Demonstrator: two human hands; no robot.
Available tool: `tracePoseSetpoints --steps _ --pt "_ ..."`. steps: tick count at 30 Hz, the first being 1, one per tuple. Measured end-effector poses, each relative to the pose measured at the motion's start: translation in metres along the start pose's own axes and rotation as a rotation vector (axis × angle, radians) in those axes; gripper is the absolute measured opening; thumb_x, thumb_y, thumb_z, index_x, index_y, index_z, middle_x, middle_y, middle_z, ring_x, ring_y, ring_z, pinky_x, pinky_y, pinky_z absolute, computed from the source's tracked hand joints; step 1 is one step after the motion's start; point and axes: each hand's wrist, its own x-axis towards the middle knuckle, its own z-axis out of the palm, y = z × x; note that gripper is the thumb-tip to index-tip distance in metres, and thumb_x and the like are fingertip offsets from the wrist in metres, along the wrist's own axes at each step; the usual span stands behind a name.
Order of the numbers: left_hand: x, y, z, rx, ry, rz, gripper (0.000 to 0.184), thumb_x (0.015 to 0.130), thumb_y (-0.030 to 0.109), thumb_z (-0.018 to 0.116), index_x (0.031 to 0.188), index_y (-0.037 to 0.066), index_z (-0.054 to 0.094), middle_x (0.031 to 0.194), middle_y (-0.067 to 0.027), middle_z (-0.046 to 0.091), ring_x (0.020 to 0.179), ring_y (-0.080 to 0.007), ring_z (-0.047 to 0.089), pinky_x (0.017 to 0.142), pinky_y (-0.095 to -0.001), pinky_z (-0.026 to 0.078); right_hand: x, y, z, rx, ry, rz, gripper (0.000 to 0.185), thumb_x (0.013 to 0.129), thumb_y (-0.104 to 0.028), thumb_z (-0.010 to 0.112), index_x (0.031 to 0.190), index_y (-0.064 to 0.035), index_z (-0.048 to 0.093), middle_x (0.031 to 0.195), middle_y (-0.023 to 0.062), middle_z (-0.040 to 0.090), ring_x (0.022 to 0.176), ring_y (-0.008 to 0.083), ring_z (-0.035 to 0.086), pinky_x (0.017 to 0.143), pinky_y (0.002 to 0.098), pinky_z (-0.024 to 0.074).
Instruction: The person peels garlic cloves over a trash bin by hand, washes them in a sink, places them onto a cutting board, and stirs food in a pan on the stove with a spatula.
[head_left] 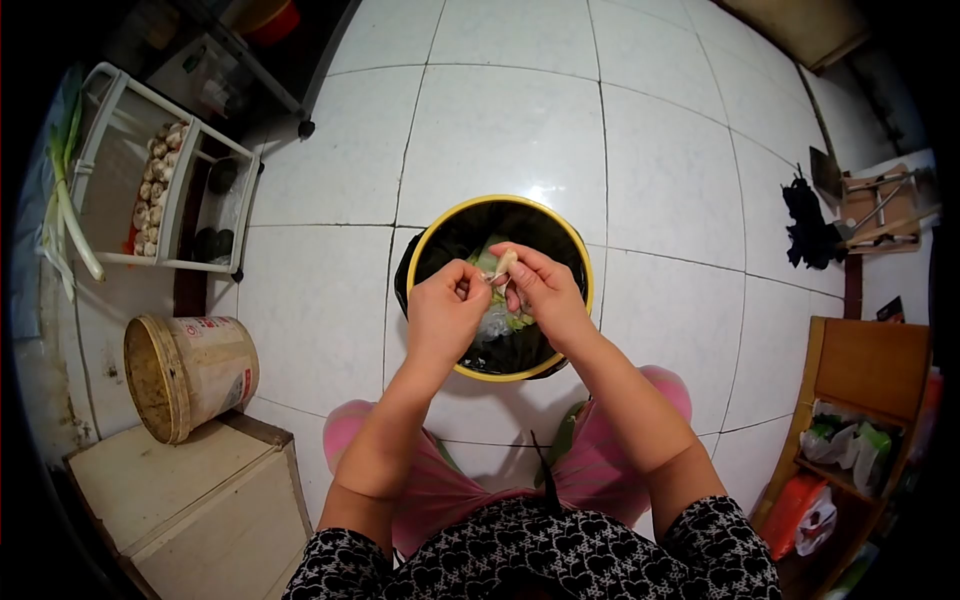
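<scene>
A pale garlic clove [506,262] is pinched between the thumb and fingers of my right hand [548,295]. My left hand [445,310] is closed beside it, its fingertips pinching a whitish bit of garlic skin [488,278] at the clove's lower end. Both hands are over a round bin with a yellow rim [587,250], lined with a black bag. Inside the bin, below my fingers, lie green leafy scraps and a crumpled clear plastic bag [493,322], partly hidden by the hands.
White tiles [500,120] surround the bin. To the left, a rack [185,190] holds garlic bulbs [158,190], with long green onions [75,215] alongside. A dirty bucket [200,370] lies tipped on a cabinet [190,490]. At right are a wooden shelf [865,365] and a black umbrella [808,225].
</scene>
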Motion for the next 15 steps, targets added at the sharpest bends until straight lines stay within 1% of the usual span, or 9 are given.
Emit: tracePoseSetpoints --steps 1,2,4,5,7,8,11,13,15 --pt "0.000 0.000 -0.002 0.132 -0.029 -0.006 0.012 0.084 0.007 0.055 0.076 -0.001 0.058 0.064 -0.0014 0.058 0.055 -0.0044 0.052 0.050 -0.0201 0.041 0.001 -0.001 -0.001 0.000 -0.001 -0.001 0.026 0.094 -0.015 0.045 0.115 -0.0036 0.056 0.083 0.0005 0.055 0.063 0.0051 0.047 0.058 0.0189 0.0405" --pt "0.000 0.001 -0.003 0.132 -0.028 -0.006 0.012 0.084 0.007 0.055 0.076 -0.001 0.058 0.064 -0.0014 0.058 0.055 -0.0044 0.052 0.050 -0.0201 0.041 0.002 -0.002 -0.002 0.004 0.029 -0.012 0.026 0.094 -0.014 0.045 0.115 -0.0041 0.056 0.083 0.0006 0.054 0.064 0.0054 0.047 0.059 0.0189 0.0405" --pt "0.000 0.002 -0.005 0.155 -0.006 0.020 0.017 0.085 0.014 0.053 0.077 0.000 0.056 0.058 -0.0093 0.054 0.051 -0.0159 0.052 0.049 -0.0300 0.041 0.004 -0.003 -0.005 0.011 0.089 -0.033 0.026 0.094 -0.014 0.046 0.116 -0.0049 0.056 0.082 0.0008 0.053 0.064 0.0062 0.047 0.060 0.0191 0.0405" --pt "0.000 0.003 -0.005 0.155 -0.006 0.020 0.017 0.085 0.014 0.053 0.077 0.000 0.056 0.058 -0.0093 0.054 0.051 -0.0159 0.052 0.049 -0.0300 0.041 0.003 -0.003 -0.004 0.011 0.089 -0.033 0.026 0.094 -0.014 0.046 0.116 -0.0049 0.056 0.082 0.0008 0.053 0.064 0.0062 0.047 0.060 0.0191 0.0405" --pt "0.000 0.005 -0.006 0.083 -0.181 0.108 0.021 0.089 0.019 0.048 0.083 0.000 0.054 0.067 -0.0146 0.056 0.059 -0.0277 0.056 0.054 -0.0356 0.042 0.001 -0.002 -0.002 -0.155 0.015 -0.109 0.026 0.094 -0.014 0.046 0.116 -0.0044 0.056 0.083 0.0003 0.050 0.064 0.0065 0.047 0.060 0.0198 0.0410" --pt "0.000 0.007 -0.008 0.110 -0.267 0.095 0.021 0.091 0.021 0.045 0.088 0.001 0.051 0.076 -0.0188 0.057 0.067 -0.0368 0.055 0.058 -0.0407 0.042 0.000 -0.002 0.001 -0.169 -0.014 -0.112 0.026 0.093 -0.013 0.047 0.116 -0.0039 0.056 0.083 0.0002 0.048 0.064 0.0068 0.047 0.060 0.0203 0.0416" --pt "-0.002 0.013 -0.003 0.201 -0.240 0.199 0.020 0.091 0.020 0.043 0.087 0.001 0.049 0.075 -0.0195 0.057 0.067 -0.0384 0.055 0.058 -0.0434 0.042 0.000 -0.001 0.005 -0.179 -0.024 -0.116 0.027 0.093 -0.014 0.048 0.117 -0.0042 0.056 0.083 0.0002 0.048 0.063 0.0071 0.047 0.059 0.0204 0.0414" --pt "-0.002 0.011 -0.001 0.232 -0.212 0.235 0.017 0.090 0.018 0.043 0.086 0.002 0.047 0.073 -0.0199 0.055 0.068 -0.0403 0.054 0.058 -0.0463 0.041 0.000 -0.004 0.005 -0.162 -0.011 -0.125 0.026 0.091 -0.016 0.052 0.114 -0.0040 0.057 0.081 0.0003 0.049 0.064 0.0079 0.048 0.059 0.0222 0.0420" --pt "-0.001 0.009 0.001 0.347 -0.104 0.348 0.012 0.087 0.015 0.047 0.084 0.003 0.047 0.070 -0.0187 0.054 0.066 -0.0394 0.053 0.057 -0.0466 0.042 0.000 -0.003 0.004 -0.327 0.075 -0.180 0.022 0.088 -0.014 0.057 0.106 -0.0027 0.060 0.077 0.0018 0.053 0.064 0.0096 0.050 0.058 0.0241 0.0423"
